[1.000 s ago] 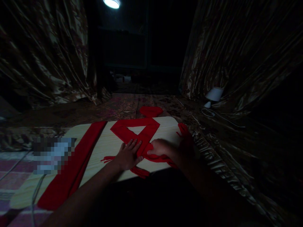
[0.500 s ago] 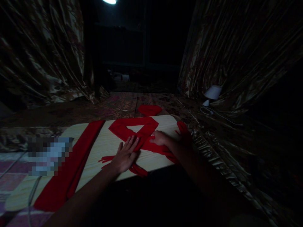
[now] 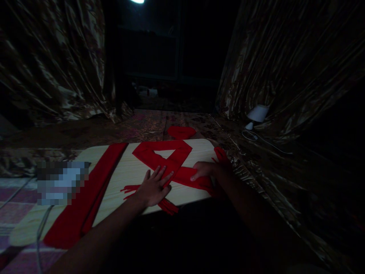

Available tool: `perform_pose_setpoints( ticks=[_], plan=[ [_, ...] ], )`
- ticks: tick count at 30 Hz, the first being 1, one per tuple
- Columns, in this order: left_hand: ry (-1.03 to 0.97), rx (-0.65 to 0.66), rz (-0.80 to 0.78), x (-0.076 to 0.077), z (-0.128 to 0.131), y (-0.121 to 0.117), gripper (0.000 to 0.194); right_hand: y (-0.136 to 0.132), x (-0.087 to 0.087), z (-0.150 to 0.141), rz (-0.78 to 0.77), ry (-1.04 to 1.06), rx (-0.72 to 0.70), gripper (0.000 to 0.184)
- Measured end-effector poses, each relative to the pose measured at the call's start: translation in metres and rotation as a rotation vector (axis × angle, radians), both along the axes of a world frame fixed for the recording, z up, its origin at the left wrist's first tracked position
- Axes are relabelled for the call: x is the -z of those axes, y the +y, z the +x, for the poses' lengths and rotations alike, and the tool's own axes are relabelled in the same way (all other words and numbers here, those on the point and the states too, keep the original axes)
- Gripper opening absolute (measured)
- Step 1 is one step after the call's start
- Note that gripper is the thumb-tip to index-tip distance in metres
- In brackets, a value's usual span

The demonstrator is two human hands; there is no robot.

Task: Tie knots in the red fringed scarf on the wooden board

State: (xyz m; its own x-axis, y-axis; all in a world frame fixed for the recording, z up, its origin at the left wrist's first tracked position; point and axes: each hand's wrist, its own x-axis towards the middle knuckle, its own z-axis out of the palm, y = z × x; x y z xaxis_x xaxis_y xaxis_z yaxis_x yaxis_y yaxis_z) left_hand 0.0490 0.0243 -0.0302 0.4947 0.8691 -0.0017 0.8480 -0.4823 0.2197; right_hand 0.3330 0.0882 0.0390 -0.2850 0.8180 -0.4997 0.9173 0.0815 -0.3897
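A long red fabric strip (image 3: 162, 158) lies folded into a crossed loop on a pale wooden board (image 3: 127, 179). My left hand (image 3: 154, 187) lies flat on the crossing point, fingers spread, pressing the cloth down. To its right, my right hand (image 3: 203, 170) rests on the strip's right-hand tail, fingers laid flat on the fabric. The fringed end of the strip sticks out under my left hand, near the board's front edge.
A second red fabric strip (image 3: 88, 194) lies diagonally along the board's left side, beside a blurred patch. A small red piece (image 3: 181, 132) lies on the patterned floor behind the board. A small white lamp (image 3: 257, 114) and its cable sit at the right by shiny curtains.
My right hand has slid rightward along the strip's tail, from a closed pinch near the crossing to lying flatter on the cloth. My left hand has stayed on the crossing.
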Motion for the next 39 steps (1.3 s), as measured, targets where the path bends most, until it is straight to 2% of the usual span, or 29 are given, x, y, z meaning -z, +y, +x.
perform_pose_setpoints(
  ticks=[3, 8, 10, 14, 16, 19, 21, 25, 29, 32, 35, 37, 39],
  plan=[
    [0.022, -0.005, -0.007, -0.001, 0.000, -0.001, 0.060, -0.001, 0.003, 0.026, -0.184, 0.211, -0.062, 0.049],
    [0.014, -0.005, 0.003, -0.002, 0.001, -0.002, 0.059, -0.012, 0.007, 0.061, -0.376, 0.558, -0.036, 0.043],
    [0.013, -0.004, 0.005, -0.003, 0.001, -0.002, 0.060, -0.017, 0.008, 0.070, -0.340, 0.675, 0.048, 0.047],
    [0.011, -0.002, -0.009, -0.005, 0.001, -0.002, 0.061, -0.024, 0.002, 0.068, -0.135, 0.851, 0.268, 0.051],
    [-0.005, 0.003, -0.012, -0.002, 0.000, -0.001, 0.060, -0.025, -0.007, 0.053, -0.102, 0.928, 0.302, 0.046],
    [-0.045, 0.004, -0.006, 0.003, -0.002, 0.002, 0.064, -0.020, -0.021, 0.019, -0.153, 1.034, 0.254, 0.035],
    [-0.077, -0.004, -0.020, 0.004, -0.004, 0.004, 0.071, -0.010, -0.025, -0.008, -0.118, 1.081, 0.238, 0.032],
    [-0.137, -0.016, -0.078, 0.000, -0.005, 0.003, 0.079, 0.016, -0.021, -0.055, -0.165, 1.017, 0.183, 0.024],
    [-0.170, 0.006, -0.079, -0.007, -0.006, 0.000, 0.070, 0.034, -0.017, -0.093, -0.085, 0.929, 0.233, 0.012],
    [-0.233, 0.036, 0.013, -0.008, -0.008, -0.001, 0.049, 0.039, -0.018, -0.117, -0.055, 0.852, 0.238, 0.009],
    [-0.330, 0.018, 0.180, -0.006, -0.012, -0.004, 0.029, 0.044, -0.012, -0.135, -0.062, 0.737, 0.189, 0.005],
    [-0.374, 0.009, 0.325, -0.004, -0.015, -0.008, 0.025, 0.047, -0.004, -0.144, -0.027, 0.614, 0.145, 0.006],
    [-0.380, 0.055, 0.456, -0.003, -0.015, -0.013, 0.023, 0.051, 0.006, -0.150, 0.041, 0.481, 0.109, 0.010]
  ],
)
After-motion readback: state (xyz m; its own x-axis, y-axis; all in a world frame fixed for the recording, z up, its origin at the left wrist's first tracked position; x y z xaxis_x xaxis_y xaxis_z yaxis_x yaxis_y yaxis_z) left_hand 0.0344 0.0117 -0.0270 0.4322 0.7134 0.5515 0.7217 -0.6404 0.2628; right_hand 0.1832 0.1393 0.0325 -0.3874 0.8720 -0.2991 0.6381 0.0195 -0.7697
